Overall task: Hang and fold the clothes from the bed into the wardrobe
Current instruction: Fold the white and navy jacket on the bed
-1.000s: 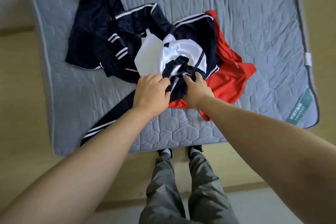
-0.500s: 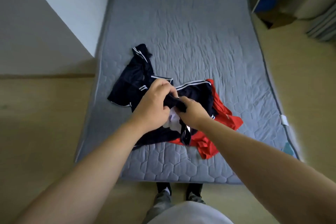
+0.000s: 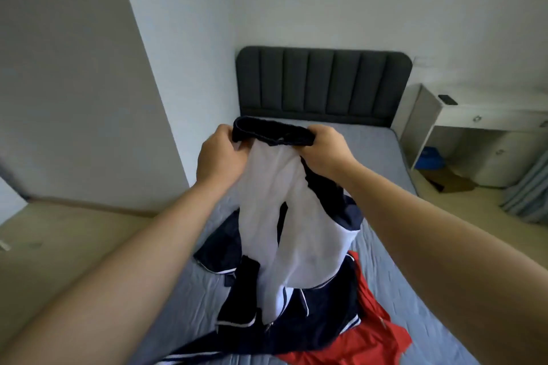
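While our left hand [image 3: 221, 154] & right hand [image 3: 327, 147] each grip the navy garment [image 3: 274, 133] waistband, lifted above the bed [image 3: 382, 231], let's shake it straight w/ even tension.

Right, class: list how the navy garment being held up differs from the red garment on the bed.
Colour: the navy garment shows white lining; the red garment is red all over. Pose: the navy garment hangs from the left hand and right hand; the red garment lies crumpled on the mattress. Both are unfolded.
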Available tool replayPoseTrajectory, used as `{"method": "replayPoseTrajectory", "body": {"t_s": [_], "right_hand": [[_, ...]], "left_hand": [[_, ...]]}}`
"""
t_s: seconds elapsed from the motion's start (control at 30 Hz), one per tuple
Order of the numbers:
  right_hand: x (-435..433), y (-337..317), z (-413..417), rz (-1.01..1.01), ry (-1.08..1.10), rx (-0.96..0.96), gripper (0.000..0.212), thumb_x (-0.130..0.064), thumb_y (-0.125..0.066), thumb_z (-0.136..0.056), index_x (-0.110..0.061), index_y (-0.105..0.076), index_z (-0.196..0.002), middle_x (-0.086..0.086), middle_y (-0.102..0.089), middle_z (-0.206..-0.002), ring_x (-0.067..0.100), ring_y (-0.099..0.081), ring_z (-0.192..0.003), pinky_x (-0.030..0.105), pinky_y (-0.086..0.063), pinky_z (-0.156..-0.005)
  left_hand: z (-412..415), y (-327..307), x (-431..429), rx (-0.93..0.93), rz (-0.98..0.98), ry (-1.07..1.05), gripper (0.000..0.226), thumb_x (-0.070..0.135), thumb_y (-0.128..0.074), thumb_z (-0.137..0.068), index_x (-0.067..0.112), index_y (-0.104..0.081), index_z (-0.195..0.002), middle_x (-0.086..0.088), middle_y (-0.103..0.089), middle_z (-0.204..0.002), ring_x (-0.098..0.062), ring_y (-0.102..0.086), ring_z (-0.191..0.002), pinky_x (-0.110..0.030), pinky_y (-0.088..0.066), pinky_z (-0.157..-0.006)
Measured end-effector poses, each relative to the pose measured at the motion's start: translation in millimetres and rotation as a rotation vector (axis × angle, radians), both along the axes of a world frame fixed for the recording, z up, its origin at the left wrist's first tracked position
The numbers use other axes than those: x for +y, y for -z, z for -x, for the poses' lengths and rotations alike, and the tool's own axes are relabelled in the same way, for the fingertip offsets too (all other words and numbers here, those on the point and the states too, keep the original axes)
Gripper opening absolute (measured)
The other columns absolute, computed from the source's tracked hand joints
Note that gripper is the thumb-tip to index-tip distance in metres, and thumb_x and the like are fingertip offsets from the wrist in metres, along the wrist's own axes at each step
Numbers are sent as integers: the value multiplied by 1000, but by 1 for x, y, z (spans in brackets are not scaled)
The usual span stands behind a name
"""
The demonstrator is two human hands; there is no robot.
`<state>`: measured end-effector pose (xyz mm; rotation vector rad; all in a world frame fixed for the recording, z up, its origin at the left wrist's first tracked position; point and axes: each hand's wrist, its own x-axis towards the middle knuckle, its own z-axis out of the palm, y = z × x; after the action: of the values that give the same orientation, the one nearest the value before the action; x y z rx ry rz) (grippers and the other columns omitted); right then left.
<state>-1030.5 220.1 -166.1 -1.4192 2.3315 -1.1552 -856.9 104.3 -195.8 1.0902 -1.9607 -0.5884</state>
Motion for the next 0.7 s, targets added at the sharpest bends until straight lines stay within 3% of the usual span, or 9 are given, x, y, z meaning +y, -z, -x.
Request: {"method": "replayPoseTrajectory", "body": {"t_s": [0.1, 0.2, 0.33, 0.4, 0.43, 0.53, 0.6, 0.67, 0.7], "right_hand": [[-5, -41, -2, 61, 11, 44, 25, -26, -64, -86, -25, -52, -64, -10, -56, -63, 1, -50, -56, 18, -30, -41], [-5, -70, -2, 114, 22, -7, 27, -23, -63, -86, -20, -52, -62, -7, -54, -57, 1, -51, -44, 12, -29, -34], [-4, -92, 0, 150, 77, -123, 14, -25, -60, -87, -14, -57, -77, -2, -56, -64, 11, -51, -52, 18, -36, -37], [-6, -99, 1, 165, 98, -230, 9, -19, -54, -87, -12, -59, -92, 3, -58, -75, 16, -54, -57, 18, -38, -40], [-6, -103, 2, 181, 103, -308, 17, -14, -50, -87, -9, -60, -99, 6, -59, -81, 19, -56, -59, 19, -41, -43], [-7, -114, 1, 280, 98, -598, 34, 1, -40, -86, -4, -61, -113, 13, -61, -89, 26, -59, -66, 32, -51, -58], [-7, -120, 0, 376, 104, -779, 39, 4, -35, -87, -7, -61, -114, 15, -64, -96, 28, -62, -70, 38, -56, -66], [-6, -125, -2, 434, 93, -828, 31, 5, -36, -90, -8, -63, -99, 12, -64, -91, 26, -63, -70, 34, -60, -65], [-4, -127, -3, 440, 85, -811, 25, 3, -39, -92, -13, -58, -88, 8, -60, -85, 22, -60, -66, 27, -57, -55]], "left_hand": [[2, -16, -8, 10, -53, -73, 45, 59, -62, -88, 17, -48, -93, -2, -57, -92, -21, -55, -79, -29, -33, -58], [0, -18, -5, 6, -82, -75, 52, 65, -57, -89, 16, -41, -80, 0, -52, -74, -16, -50, -62, -29, -29, -50], [7, -11, 13, -76, -302, 119, 55, 55, -48, -97, 10, -53, -66, -11, -67, -61, -11, -65, -52, -27, -43, -56], [11, -5, 25, -67, -468, 298, 32, 37, -63, -92, 9, -64, -77, -4, -73, -69, -12, -70, -60, -30, -53, -64], [11, 0, 30, -108, -482, 401, 17, 29, -71, -84, 12, -68, -86, -1, -76, -79, -11, -71, -68, -29, -55, -67], [13, 21, 43, -445, -408, 683, 55, 26, -86, -65, 32, -62, -115, 18, -69, -108, 1, -67, -91, -19, -54, -82], [16, 33, 50, -628, -421, 820, 62, 36, -88, -60, 50, -55, -111, 33, -64, -106, 12, -58, -96, -15, -48, -85], [18, 46, 52, -675, -490, 867, 62, 41, -88, -62, 55, -55, -112, 37, -63, -109, 9, -57, -107, -20, -46, -93], [18, 52, 54, -680, -518, 850, 64, 42, -88, -66, 50, -55, -120, 32, -62, -116, 0, -57, -116, -23, -47, -97]]}}
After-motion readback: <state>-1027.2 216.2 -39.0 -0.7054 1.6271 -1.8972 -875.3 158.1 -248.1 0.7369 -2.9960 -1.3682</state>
